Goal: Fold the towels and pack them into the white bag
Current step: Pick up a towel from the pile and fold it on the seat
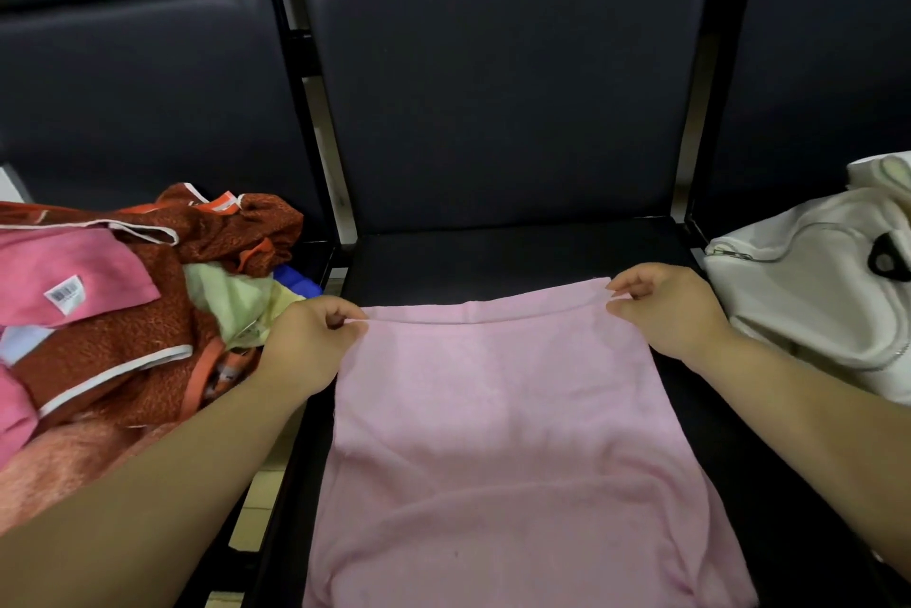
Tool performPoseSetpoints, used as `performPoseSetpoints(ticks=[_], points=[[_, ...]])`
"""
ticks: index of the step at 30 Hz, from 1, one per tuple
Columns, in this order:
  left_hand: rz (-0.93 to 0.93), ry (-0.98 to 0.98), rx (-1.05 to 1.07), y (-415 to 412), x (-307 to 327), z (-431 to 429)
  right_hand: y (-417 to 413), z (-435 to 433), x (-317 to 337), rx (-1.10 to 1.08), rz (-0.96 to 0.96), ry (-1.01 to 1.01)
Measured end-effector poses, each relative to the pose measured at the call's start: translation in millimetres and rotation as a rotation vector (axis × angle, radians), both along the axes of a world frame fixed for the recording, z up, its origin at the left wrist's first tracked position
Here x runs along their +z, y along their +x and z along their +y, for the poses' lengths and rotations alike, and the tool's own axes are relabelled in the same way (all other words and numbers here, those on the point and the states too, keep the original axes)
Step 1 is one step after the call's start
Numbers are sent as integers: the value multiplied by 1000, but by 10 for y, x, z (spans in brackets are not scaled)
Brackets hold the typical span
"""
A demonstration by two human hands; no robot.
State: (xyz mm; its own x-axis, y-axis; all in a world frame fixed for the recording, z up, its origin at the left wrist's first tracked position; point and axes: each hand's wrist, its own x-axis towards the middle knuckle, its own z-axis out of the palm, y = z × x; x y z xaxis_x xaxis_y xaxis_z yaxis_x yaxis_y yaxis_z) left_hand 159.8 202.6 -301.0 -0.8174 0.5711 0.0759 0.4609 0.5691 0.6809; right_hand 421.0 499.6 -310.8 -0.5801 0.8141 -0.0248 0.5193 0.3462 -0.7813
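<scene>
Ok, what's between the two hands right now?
Head view: the far edge of the light pink towel runs from left hand to right hand, each pinching a corner.

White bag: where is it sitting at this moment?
In the head view the white bag lies at the right edge, on the seat beside the middle chair, just right of the right hand pinching the light pink towel.

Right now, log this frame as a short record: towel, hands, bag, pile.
pink towel: spread over the middle chair seat
left hand: pinches its far left corner
right hand: pinches its far right corner
white bag: on the seat to the right
pile of towels: unfolded, heaped on the left seat
</scene>
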Motion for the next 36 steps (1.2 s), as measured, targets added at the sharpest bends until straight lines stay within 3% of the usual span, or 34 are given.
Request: performPoseSetpoints(ticks=[12,20,30,36], points=[[33,-9,57,-225,-101,164,-242,145,-18,41,54,110],[103,-45,24,-286,-172,173,-289,230,11,182,-40,306],[153,-154,28,-292,-177,239,-419,345,-15,179,-143,247],[107,-277,-2,-366,-118,240,-428,388,142,320,-345,131]])
